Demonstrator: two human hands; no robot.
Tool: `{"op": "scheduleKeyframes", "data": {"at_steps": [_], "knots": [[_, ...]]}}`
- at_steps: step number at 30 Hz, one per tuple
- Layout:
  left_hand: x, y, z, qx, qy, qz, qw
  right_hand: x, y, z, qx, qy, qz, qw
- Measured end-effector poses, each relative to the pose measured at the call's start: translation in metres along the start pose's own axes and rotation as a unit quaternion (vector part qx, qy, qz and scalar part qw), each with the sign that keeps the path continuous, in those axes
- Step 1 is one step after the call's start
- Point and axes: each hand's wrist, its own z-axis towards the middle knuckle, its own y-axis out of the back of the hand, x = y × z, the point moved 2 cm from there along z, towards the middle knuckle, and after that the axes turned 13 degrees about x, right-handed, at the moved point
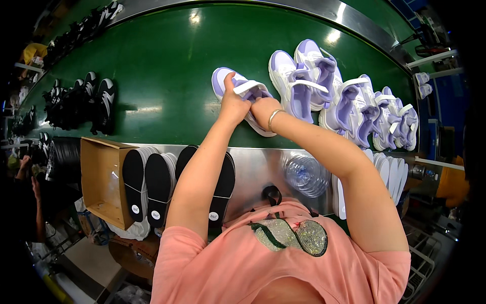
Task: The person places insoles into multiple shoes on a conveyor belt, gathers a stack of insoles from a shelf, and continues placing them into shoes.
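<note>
Both hands are on a white and lilac sneaker [221, 81] lying on the green conveyor belt [172, 61]. My left hand [233, 104] grips the shoe's side, thumb pointing up along it. My right hand [263, 109], with a bangle at the wrist, is tucked into the shoe's opening under its white strap; its fingers are hidden. Several more white and lilac sneakers [324, 86] stand in a row to the right on the belt.
Black insoles [152, 185] are stacked upright on the steel ledge [258, 164] beside a cardboard box [101, 182]. White insoles [387, 169] and a clear plastic bottle [306, 175] sit at the right. Black sneakers [91, 104] rest on the belt's left. Another person's arm [35, 202] shows at far left.
</note>
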Motion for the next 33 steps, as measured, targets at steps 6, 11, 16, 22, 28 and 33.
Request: {"op": "scheduleKeyframes", "data": {"at_steps": [6,11,16,22,28,33], "knots": [[0.005,0.002,0.002,0.002,-0.025,-0.002,1.0,-0.008,-0.012,0.019,-0.011,-0.002,0.003,1.0],[-0.003,0.001,0.001,0.002,-0.014,0.0,1.0,-0.008,-0.015,0.042,0.245,-0.021,-0.155,0.957],[-0.001,0.003,-0.01,-0.001,0.003,-0.053,0.999,-0.007,-0.031,0.063,0.223,-0.081,0.059,0.97],[0.015,-0.011,0.003,-0.066,-0.077,0.053,0.993,0.0,-0.015,0.026,0.065,0.045,-0.301,0.95],[0.017,-0.001,-0.011,-0.053,-0.017,0.007,0.998,0.027,0.01,-0.011,0.269,0.065,-0.079,0.958],[0.009,-0.016,-0.006,-0.07,-0.068,0.077,0.992,0.011,-0.002,-0.02,0.258,0.016,-0.029,0.966]]}}
